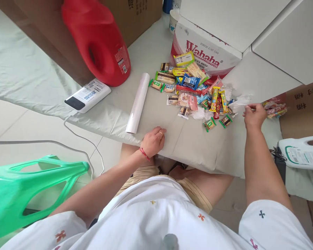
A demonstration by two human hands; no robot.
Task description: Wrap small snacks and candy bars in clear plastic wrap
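My left hand [153, 140] rests at the near edge of the covered table [187, 142], fingers curled under, holding nothing that I can see, just beside the near end of a white roll [138, 102]. My right hand [254, 114] is closed in a pinch on a clear plastic wrapper [238, 101] at the right side of a pile of wrapped snacks [195, 92]. Small green packets [210, 124] lie at the pile's near edge, closest to my right hand.
A red detergent jug [99, 38] and a white flat box [88, 94] sit at the left. A Wahaha carton [206, 52] stands behind the snacks. A green plastic stool [26, 189] is at the lower left, a white jug [302, 152] at the right, a cable [86, 142] hangs down.
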